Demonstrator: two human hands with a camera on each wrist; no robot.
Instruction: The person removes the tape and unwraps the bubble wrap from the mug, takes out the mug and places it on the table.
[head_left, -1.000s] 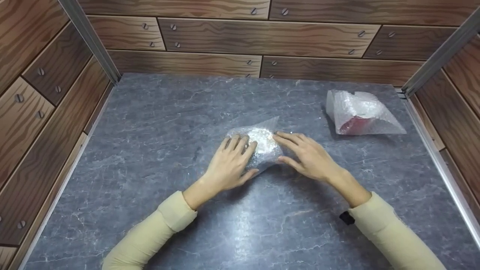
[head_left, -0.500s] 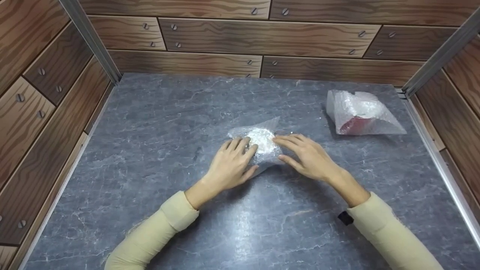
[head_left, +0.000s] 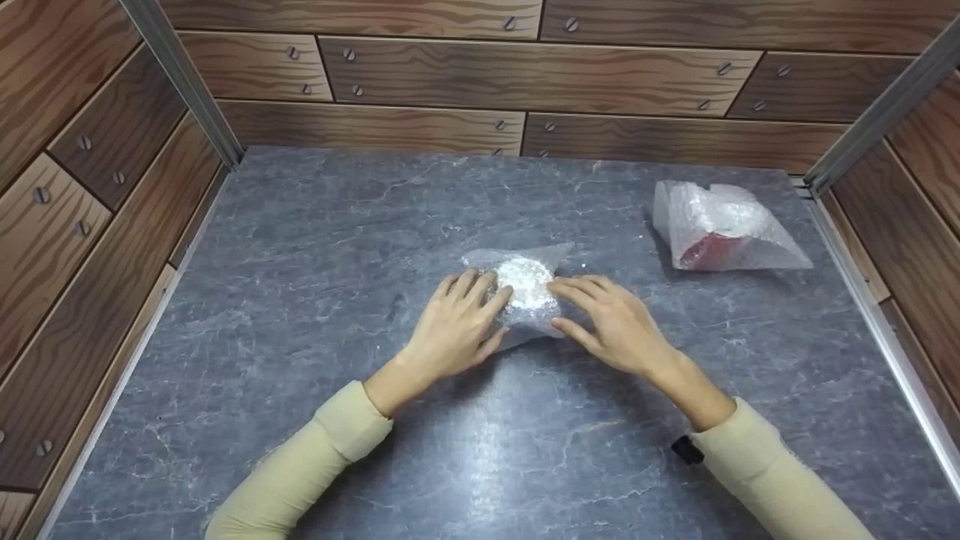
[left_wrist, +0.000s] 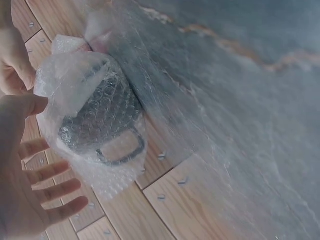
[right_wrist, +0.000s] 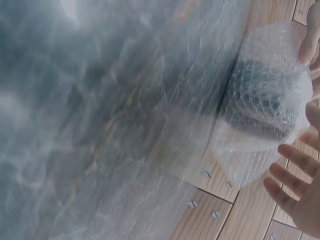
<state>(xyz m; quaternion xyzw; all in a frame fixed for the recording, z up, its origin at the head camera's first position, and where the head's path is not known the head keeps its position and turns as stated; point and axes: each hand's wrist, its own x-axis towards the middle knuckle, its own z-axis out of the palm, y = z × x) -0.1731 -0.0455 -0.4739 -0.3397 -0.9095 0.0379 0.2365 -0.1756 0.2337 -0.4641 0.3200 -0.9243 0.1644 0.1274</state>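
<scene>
A dark mug wrapped in bubble wrap stands at the middle of the table. Through the plastic in the left wrist view, its dark body and looped handle show. My left hand rests its fingers on the wrap's left side, fingers fairly straight. On the other side my right hand touches the wrap with loosely extended fingertips. In the right wrist view the wrapped mug has wrap flaring out at both ends. Neither hand is curled round it.
Another bubble-wrapped bundle, with something red inside, lies at the back right of the grey marbled table. Wood-patterned panels and metal rails enclose the table at the back and sides.
The wrapped mug has turned slightly, its far wrap corner shifting right and a little nearer. Both hands have shifted only slightly along with it. The other bundle has not moved.
</scene>
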